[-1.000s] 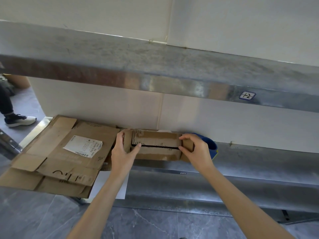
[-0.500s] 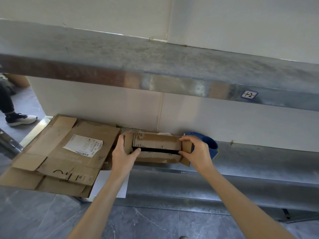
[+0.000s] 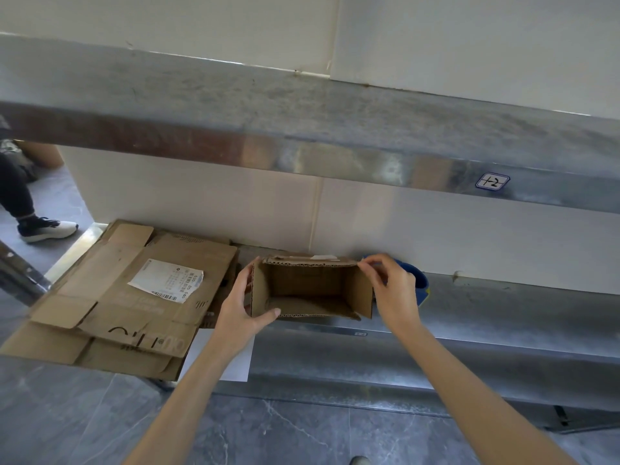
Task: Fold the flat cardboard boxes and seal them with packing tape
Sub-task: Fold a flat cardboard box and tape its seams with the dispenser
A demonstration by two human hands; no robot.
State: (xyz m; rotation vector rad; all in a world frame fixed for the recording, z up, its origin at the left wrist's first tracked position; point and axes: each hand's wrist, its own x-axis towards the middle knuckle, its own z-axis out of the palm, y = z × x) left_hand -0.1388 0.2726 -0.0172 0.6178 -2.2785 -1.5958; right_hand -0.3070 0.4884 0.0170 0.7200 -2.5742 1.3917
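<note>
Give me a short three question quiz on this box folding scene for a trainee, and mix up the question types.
1. True or false: the small box is opened up, with its inside showing to the camera.
2. Where does the flattened cardboard stack with the white label lie? A) left of the small box, beyond the left hand; B) right of the small box; C) inside the small box.
3. What colour is the object partly hidden behind the right hand?
Key: 1 true; 2 A; 3 blue.
</note>
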